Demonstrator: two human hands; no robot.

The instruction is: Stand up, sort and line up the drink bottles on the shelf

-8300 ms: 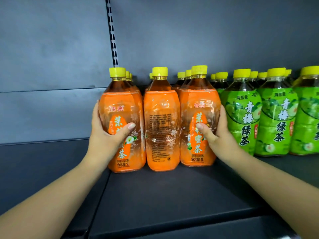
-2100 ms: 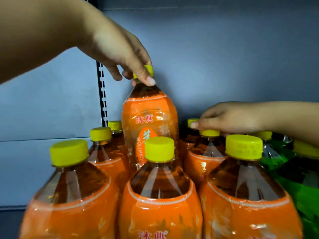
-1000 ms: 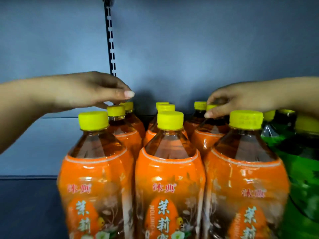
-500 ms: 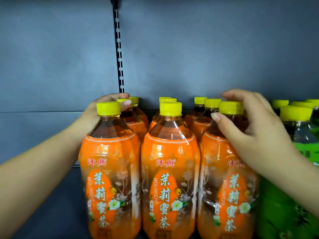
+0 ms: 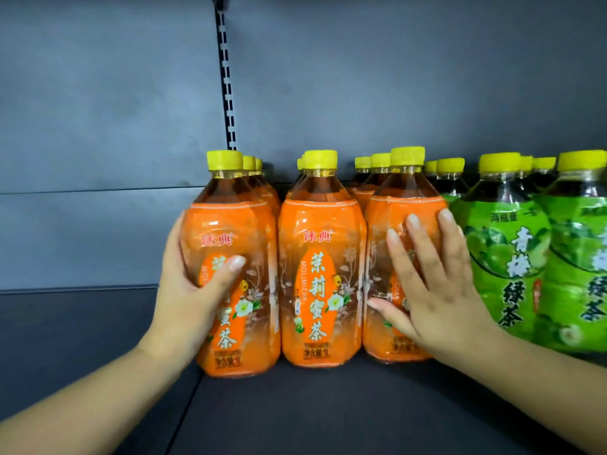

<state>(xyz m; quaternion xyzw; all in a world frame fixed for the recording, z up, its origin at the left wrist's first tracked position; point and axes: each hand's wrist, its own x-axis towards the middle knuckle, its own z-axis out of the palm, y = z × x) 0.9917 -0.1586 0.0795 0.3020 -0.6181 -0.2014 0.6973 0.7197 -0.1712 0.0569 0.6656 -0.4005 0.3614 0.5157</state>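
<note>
Three rows of orange tea bottles with yellow caps stand upright on the dark shelf [image 5: 295,415], several deep. My left hand [image 5: 187,297] grips the front left orange bottle [image 5: 239,244], thumb across its label and fingers hidden round its left side. The front middle orange bottle [image 5: 322,274] stands untouched between my hands. My right hand [image 5: 433,290] lies flat with straight fingers on the face of the front right orange bottle [image 5: 394,218]. Green tea bottles [image 5: 505,244] stand in rows directly to the right, touching the orange group.
A slotted black upright [image 5: 226,80] runs down the grey back panel [image 5: 394,77] behind the left row. Bare shelf surface lies left of the orange bottles and in front of them. A seam between shelf panels runs forward below the left bottle.
Both hands have come down from the caps at the back to the bodies of the front bottles. The view has dropped and pulled back, so the shelf floor shows.
</note>
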